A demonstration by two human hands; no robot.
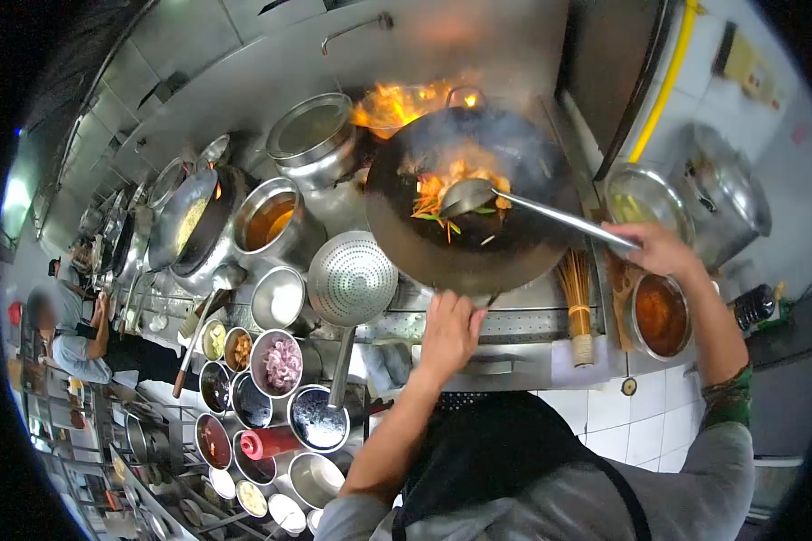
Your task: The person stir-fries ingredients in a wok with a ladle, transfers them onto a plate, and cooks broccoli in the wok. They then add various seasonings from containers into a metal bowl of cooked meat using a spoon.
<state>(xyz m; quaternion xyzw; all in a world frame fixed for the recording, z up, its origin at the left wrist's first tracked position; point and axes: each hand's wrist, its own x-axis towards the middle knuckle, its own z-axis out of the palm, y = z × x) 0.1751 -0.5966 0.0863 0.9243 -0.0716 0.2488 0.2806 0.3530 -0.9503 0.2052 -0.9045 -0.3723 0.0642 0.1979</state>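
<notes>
A large dark wok (514, 257) sits on the stove, with flames rising behind it. My left hand (451, 332) is closed at its near rim, though its fingers partly hide the grip. My right hand (660, 248) is wrapped round the handle of a steel ladle (559, 214). The ladle's bowl rests in the stir-fried food (465, 185), which shows orange strips, green pieces and browned chunks under smoke. Left of the wok lies a perforated strainer (353, 278), its handle pointing towards me.
A bamboo brush (577, 302) and a bowl of red-brown sauce (660, 316) are on the right. Left stand a pot of orange liquid (269, 219), a bowl of chopped onion (277, 364), a red squeeze bottle (271, 442) and another wok (188, 221). Co-workers (81, 338) stand further left.
</notes>
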